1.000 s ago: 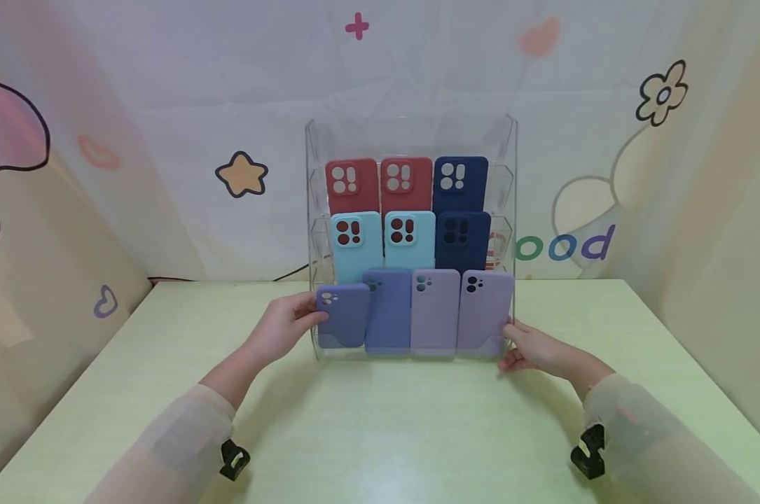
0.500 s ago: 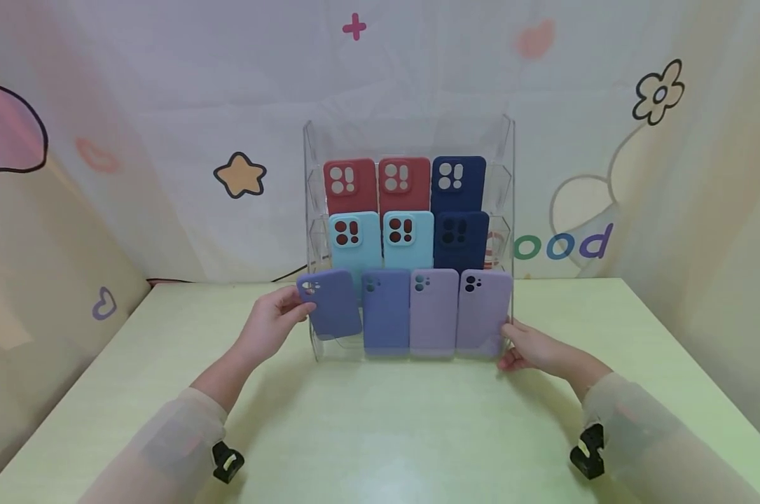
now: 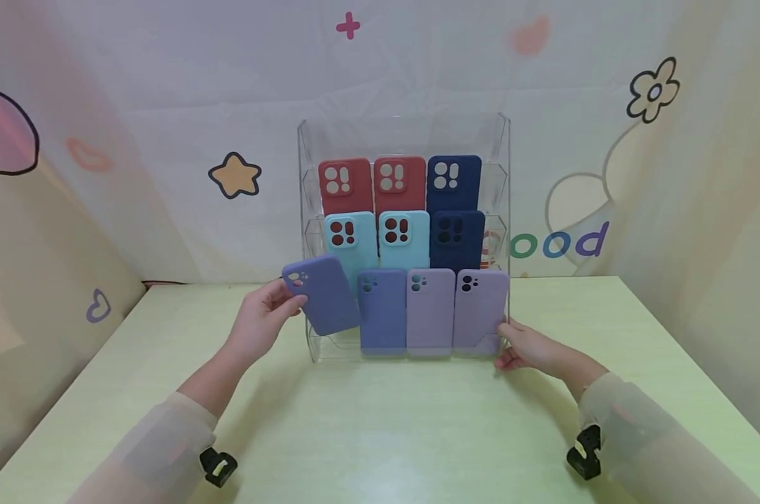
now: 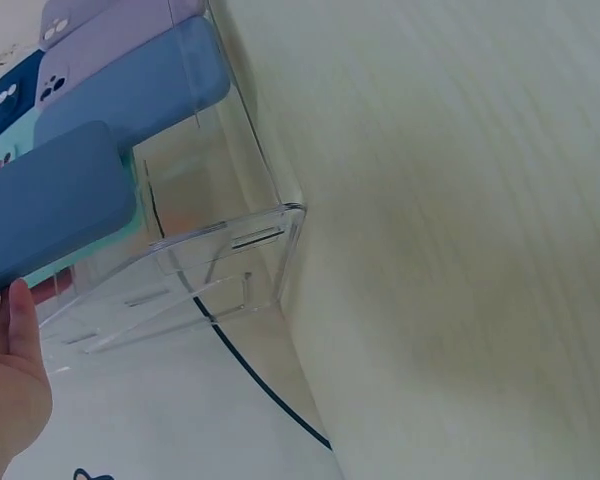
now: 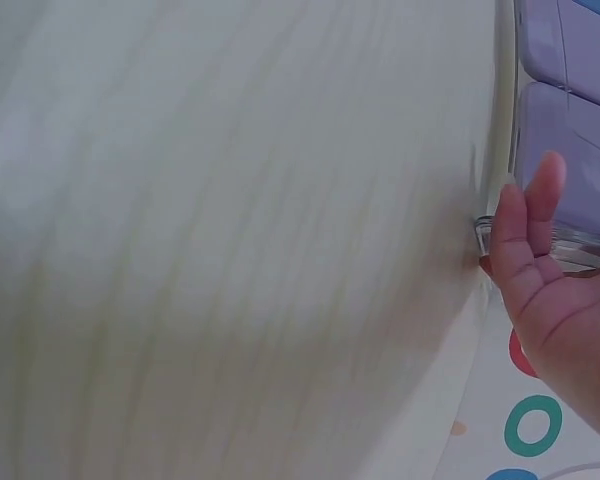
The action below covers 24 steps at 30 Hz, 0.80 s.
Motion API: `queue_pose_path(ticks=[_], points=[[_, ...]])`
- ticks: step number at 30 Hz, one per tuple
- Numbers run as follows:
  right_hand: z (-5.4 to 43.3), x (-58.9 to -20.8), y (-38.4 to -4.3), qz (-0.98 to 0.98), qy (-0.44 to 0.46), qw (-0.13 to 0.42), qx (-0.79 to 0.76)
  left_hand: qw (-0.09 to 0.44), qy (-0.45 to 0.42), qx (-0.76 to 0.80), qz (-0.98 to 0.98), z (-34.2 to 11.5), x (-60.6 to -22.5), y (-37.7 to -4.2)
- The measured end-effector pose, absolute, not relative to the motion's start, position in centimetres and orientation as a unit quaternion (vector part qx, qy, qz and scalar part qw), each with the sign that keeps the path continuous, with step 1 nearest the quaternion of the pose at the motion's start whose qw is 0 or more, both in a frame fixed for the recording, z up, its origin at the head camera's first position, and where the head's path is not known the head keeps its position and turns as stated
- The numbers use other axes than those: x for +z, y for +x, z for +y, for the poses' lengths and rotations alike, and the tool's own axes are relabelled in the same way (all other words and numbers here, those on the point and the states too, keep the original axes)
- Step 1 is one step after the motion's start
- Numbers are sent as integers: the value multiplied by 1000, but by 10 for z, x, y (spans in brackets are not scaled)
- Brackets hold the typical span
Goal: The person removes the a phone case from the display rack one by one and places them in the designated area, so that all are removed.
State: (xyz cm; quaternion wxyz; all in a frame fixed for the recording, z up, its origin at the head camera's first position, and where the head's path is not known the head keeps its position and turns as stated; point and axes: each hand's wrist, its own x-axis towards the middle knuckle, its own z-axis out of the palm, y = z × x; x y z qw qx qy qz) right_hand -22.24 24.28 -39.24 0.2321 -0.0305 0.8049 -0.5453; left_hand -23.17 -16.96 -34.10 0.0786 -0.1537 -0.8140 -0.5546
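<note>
In the head view my left hand [image 3: 260, 320] pinches a blue-violet phone case [image 3: 329, 299] by its upper left edge, thumb in front. The case tilts before the left side of a clear acrylic display stand [image 3: 397, 133], overlapping a light-blue case [image 3: 358, 245] behind it. My right hand [image 3: 526, 346] grips the stand's lower right side; the right wrist view shows its fingers [image 5: 515, 235] around the corner edge. The stand's front row holds another blue-violet case [image 3: 382, 315] and two lilac cases [image 3: 430, 311]. The held case's lower part covers some of the stand's front left.
Higher tiers hold two red cases [image 3: 347, 196], dark-blue cases [image 3: 453, 192] and a second light-blue case [image 3: 405, 241]. The stand rests on a pale green table [image 3: 380, 420], close before a printed cloth backdrop [image 3: 165, 140].
My left hand has raised the blue-violet case from the front tier's left end, moving up and leftward and tilting it. The right hand keeps its grip on the stand.
</note>
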Motion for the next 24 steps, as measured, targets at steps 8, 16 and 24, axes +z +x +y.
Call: queue_pose_path(ticks=[8,16,24], points=[[243,-393,-223,808,-22,232,-541,63,-154,-573,-803,-176,-335,-224],[243,-393,-222,819,-24,223,-529,41,-133,-594,-792,-185,-335,-218],[242,-394,-222,820,-18,219,-529,13,-92,-600,-795,-192,-334,-205]])
